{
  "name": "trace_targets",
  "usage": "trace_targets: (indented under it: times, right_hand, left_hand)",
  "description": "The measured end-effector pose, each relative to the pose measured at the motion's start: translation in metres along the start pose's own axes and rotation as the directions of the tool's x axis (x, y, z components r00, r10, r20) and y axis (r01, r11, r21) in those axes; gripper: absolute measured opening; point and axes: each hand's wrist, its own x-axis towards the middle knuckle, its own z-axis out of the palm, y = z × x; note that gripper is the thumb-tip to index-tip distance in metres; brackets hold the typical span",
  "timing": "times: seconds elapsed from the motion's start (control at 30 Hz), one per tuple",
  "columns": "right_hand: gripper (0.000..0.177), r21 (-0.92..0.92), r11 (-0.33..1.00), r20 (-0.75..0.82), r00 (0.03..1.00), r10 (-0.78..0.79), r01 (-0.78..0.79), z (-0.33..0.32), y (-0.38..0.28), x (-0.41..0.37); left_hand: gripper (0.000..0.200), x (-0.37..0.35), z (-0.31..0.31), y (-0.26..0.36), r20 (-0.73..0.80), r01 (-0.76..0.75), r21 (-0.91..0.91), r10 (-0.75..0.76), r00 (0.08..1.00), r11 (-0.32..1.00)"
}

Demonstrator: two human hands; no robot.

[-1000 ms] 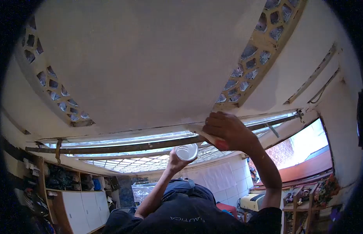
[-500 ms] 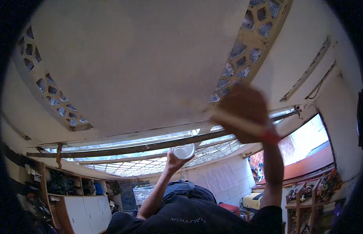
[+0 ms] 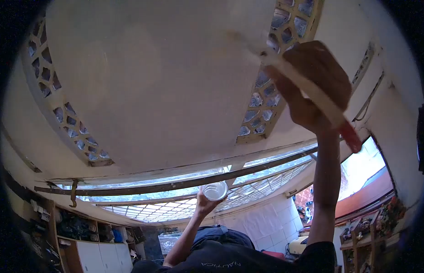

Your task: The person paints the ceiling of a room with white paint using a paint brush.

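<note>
My left hand (image 3: 204,203) is wrapped round the side of a small whitish tub (image 3: 215,191), held up below a dark beam with its round mouth in view. Raised high at the right, my right hand (image 3: 323,75) grips a paintbrush (image 3: 307,86) with a pale handle and a red end. The brush's tip is smeared by motion and points up and left, overlapping the pale ceiling panel (image 3: 166,91). Faint darker patches mark that panel.
Openwork strips (image 3: 262,102) with gaps flank the panel. A long dark beam (image 3: 175,185) crosses below it, with a lattice window (image 3: 153,209) behind. Shelves over white cabinet doors (image 3: 102,257) stand at lower left. A bright doorway (image 3: 367,168) and wooden stand (image 3: 364,241) are at right.
My right hand has risen with the paintbrush, up and to the right in view. The view has shifted slightly, and my left hand still holds the tub.
</note>
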Motion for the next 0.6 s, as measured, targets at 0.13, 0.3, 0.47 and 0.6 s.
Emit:
trace_targets:
  times: [0.13, 0.3, 0.47, 0.6]
  right_hand:
    - [0.023, 0.291, 0.956, 0.146, 0.989, -0.003, -0.040, 0.010, -0.028, -0.019]
    - [0.029, 0.451, 0.855, 0.630, 0.770, -0.102, -0.256, 0.068, -0.065, -0.081]
    - [0.030, 0.353, 0.932, 0.281, 0.959, -0.028, -0.077, 0.044, -0.017, -0.049]
    - [0.021, 0.004, 0.999, 0.001, 0.999, -0.051, 0.051, 0.004, 0.011, -0.007]
  left_hand:
    - [0.056, -0.001, 0.003, -0.006, 0.012, 0.013, 0.007, -0.013, 1.000, 1.000]
    - [0.056, -0.002, -0.001, 0.005, 0.009, 0.016, -0.017, -0.016, 1.000, 1.000]
    - [0.054, -0.002, -0.003, 0.000, 0.006, 0.041, -0.003, -0.041, 0.999, 0.999]
    - [0.053, -0.003, -0.008, -0.004, 0.073, 0.069, -0.023, -0.067, 0.995, 0.997]
